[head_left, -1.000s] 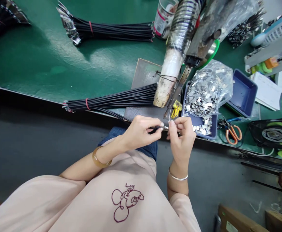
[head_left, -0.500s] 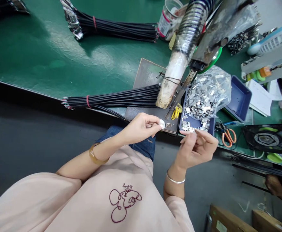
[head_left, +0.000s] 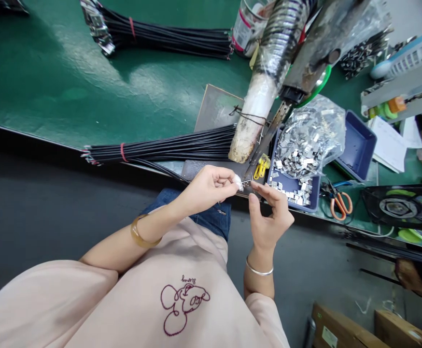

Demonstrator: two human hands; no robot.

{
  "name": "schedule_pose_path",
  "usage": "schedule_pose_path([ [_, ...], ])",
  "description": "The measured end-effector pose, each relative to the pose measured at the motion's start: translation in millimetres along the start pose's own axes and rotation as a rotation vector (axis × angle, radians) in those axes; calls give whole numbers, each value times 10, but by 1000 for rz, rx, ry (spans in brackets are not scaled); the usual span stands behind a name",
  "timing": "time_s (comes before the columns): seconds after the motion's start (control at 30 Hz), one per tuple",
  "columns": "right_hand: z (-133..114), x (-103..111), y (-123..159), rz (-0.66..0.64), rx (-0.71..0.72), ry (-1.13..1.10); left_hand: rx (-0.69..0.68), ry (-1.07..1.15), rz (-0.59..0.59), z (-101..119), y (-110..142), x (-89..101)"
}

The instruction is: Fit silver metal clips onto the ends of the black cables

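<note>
My left hand (head_left: 213, 189) is closed, pinching a small metal connector (head_left: 246, 183) between thumb and forefinger; a white wrap covers a fingertip. The connector's end sticks out to the right. Beside it, my right hand (head_left: 270, 212) has thumb and fingers apart, its forefinger tip at the connector's end; whether they touch I cannot tell. Just beyond both hands are a yellow clip-like tool (head_left: 261, 167) and a blue tray (head_left: 316, 195) of small silvery metal pieces (head_left: 298, 193). A bundle of black cables (head_left: 167, 150) tied with a red band lies to the left.
A taped duct hose (head_left: 252, 116) and a soldering iron-like metal rod (head_left: 269, 140) hang over the grey board (head_left: 211, 108). A plastic bag of metal pieces (head_left: 312, 130) rests on the tray. Orange-handled pliers (head_left: 341, 204) and a black fan (head_left: 401, 205) stand at the right.
My right hand has moved left from the tray's edge to the connector, and its fingers have spread. My left hand still grips the connector, and the whole view has shifted slightly.
</note>
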State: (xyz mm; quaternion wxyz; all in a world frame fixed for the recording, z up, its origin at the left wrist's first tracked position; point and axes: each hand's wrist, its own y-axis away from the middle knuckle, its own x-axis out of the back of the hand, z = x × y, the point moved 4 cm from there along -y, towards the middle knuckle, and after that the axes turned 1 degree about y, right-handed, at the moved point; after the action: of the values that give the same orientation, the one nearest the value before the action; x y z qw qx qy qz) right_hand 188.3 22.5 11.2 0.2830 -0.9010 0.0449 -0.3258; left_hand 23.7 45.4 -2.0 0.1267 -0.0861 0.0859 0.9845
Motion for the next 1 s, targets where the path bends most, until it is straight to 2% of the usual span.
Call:
schedule_pose_path([
  [0.1, -7, 7, 8, -92, 2, 28, 6, 15, 18, -8, -13, -8],
  [0.33, -15, -4, -15, -190, 39, 122, 12, 25, 35, 8, -19, -10],
  [0.4, -14, 7, -21, -150, 36, 114, 16, 27, 41, 10, -13, -13],
  [0.47, -38, 35, -29, -54, 48, 102, 16, 28, 49, 13, -7, -16],
  [0.6, -138, 54, -44, 115, 142, 86, 10, 21, 69, 18, -6, -18],
  [0.7, -161, -21, -55, 84, 149, 40, 1, 15, 81, 6, -20, -17],
  [0.8, -120, -108, -50, 32, 86, 1, -1, 21, 93, -15, -40, -13],
  [1.0, -65, -151, -46, 27, -9, -78, -4, 39, 125, -7, -53, -5],
])
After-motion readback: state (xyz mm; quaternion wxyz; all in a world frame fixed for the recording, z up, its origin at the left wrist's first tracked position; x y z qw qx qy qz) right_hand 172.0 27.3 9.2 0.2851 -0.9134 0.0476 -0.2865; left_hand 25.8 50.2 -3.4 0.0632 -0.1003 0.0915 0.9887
